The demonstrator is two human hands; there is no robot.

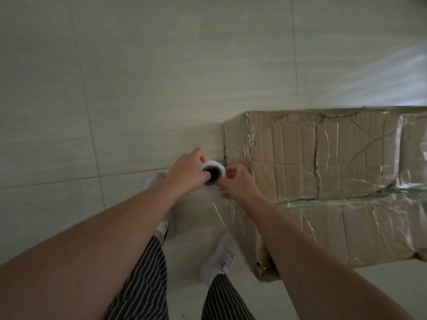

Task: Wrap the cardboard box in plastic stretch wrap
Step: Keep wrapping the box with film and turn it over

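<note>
1. Head view, step in hand: the wrapping looks well under way. The left hand (184,168) and right hand (238,183) hold the stretch wrap roll (213,170) between them just off the left end of the cardboard box (323,162), which sits on the tiled floor (138,77).
2. Fingers: both sets are curled round the roll, grasping it. One left finger seems tucked into its dark core.
3. Next move, as I judge it: carry the roll round the box's end, keeping the film (217,209) taut so it clings rather than sags.
4. Materials: the box is creased, torn brown cardboard, already skinned in glossy, wrinkled film. The roll is a white cylinder, seen end-on. The floor tiles are pale and smooth.
</note>
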